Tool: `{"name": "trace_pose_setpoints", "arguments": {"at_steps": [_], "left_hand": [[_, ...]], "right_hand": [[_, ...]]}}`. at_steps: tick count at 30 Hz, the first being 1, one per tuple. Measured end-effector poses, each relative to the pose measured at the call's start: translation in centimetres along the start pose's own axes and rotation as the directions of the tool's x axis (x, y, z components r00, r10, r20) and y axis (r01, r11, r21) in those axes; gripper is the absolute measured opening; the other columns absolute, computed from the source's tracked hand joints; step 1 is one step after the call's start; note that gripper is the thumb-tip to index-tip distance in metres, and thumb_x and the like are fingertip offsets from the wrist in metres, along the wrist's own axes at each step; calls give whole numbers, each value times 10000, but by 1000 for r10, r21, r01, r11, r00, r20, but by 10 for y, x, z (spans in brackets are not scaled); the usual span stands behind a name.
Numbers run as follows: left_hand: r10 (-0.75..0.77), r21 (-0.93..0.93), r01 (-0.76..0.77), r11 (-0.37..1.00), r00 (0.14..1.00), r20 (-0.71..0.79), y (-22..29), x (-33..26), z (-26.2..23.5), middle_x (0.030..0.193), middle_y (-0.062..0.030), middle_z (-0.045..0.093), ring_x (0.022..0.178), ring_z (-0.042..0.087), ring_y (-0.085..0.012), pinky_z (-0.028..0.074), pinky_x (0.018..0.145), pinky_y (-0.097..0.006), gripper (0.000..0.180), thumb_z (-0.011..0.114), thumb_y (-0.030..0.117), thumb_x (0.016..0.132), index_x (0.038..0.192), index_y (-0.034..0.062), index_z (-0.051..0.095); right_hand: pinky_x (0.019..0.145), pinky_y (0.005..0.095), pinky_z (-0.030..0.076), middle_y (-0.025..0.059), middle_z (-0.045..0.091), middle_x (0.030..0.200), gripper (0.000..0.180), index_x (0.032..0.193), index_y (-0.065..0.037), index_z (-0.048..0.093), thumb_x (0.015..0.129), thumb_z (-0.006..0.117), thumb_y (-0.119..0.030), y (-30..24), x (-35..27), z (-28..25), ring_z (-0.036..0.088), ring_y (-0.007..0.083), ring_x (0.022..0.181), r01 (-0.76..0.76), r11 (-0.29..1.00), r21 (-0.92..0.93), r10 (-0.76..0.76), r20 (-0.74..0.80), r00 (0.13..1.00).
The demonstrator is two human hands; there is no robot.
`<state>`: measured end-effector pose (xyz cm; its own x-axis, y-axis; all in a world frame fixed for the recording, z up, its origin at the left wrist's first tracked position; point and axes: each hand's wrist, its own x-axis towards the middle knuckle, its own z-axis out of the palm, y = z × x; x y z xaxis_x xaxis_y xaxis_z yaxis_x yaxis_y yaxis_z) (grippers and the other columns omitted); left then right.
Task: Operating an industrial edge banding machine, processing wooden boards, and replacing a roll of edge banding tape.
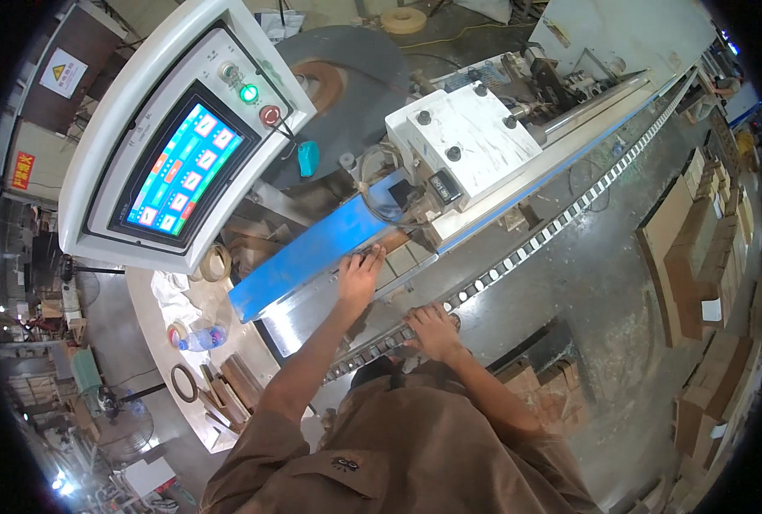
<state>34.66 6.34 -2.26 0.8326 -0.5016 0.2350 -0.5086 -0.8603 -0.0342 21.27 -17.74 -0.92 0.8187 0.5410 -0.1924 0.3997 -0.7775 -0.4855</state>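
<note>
My left hand [362, 276] reaches forward to the machine. Its fingers are spread and lie on the end of a row of brown wooden pieces [391, 242] beside the long blue guard [312, 247]. Closer to my body, my right hand [433, 331] is bent over the roller rail [503, 269], a long metal track with white rollers. Its fingers curl round the rail's edge, and their tips are partly hidden. Past the guard stands a white machine block [471, 141] with black knobs on top.
A control panel [184, 171] with a lit touchscreen stands at the left. Below it, a table [162, 321] carries a plastic bottle [203, 338], tape rolls [216, 263] and wood strips [242, 381]. Stacked boards [698, 248] stand at the right; cartons [540, 381] lie on the floor.
</note>
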Motion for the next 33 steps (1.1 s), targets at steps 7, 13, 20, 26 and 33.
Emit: {"name": "trace_pose_setpoints", "arguments": {"at_steps": [7, 13, 20, 26, 33], "left_hand": [[19, 21, -18, 1000, 999, -50, 6, 9, 4, 1502, 26, 622, 1069, 582, -216, 435, 1029, -461, 560, 594, 110, 908, 1466, 141, 635], [10, -38, -12, 999, 999, -47, 23, 35, -1, 1486, 16, 636, 1078, 578, -213, 419, 1033, -455, 567, 617, 99, 884, 1449, 142, 650], [-197, -184, 162, 969, 962, -188, 54, 70, 28, 1181, -11, 677, 1102, 576, -255, 384, 997, -476, 293, 730, 193, 885, 1175, 150, 730], [-288, -205, 238, 949, 919, -269, 53, 72, 21, 1160, -24, 629, 1068, 584, -252, 406, 938, -471, 237, 749, 279, 897, 1104, 172, 703], [-421, -155, 396, 905, 886, -193, -19, -10, -57, 1044, -87, 676, 1049, 607, -357, 436, 940, -536, 188, 756, 155, 874, 1059, 166, 728]], "right_hand": [[1277, 550, 236, 109, 595, 1400, 616, 1426, -142, 610, 935, 704, -502, 2, -3, 3, 508, 307, 1382, 30, 1000, 0, -30, -53, 998], [1273, 548, 236, 111, 590, 1403, 618, 1438, -127, 597, 963, 665, -517, 2, -5, -3, 503, 301, 1387, 33, 999, -19, -34, -26, 999], [1285, 544, 205, 109, 556, 1459, 626, 1483, -137, 554, 987, 641, -510, -1, -1, -4, 452, 295, 1440, 30, 1000, -4, -29, 37, 999], [1284, 539, 202, 101, 553, 1473, 592, 1480, -151, 557, 983, 672, -451, 0, -1, -8, 443, 291, 1450, 33, 999, 21, -33, 26, 999], [1279, 536, 214, 81, 565, 1456, 591, 1459, -167, 579, 960, 702, -458, 8, -7, -2, 458, 290, 1437, 12, 1000, 20, -12, 10, 1000]]}}
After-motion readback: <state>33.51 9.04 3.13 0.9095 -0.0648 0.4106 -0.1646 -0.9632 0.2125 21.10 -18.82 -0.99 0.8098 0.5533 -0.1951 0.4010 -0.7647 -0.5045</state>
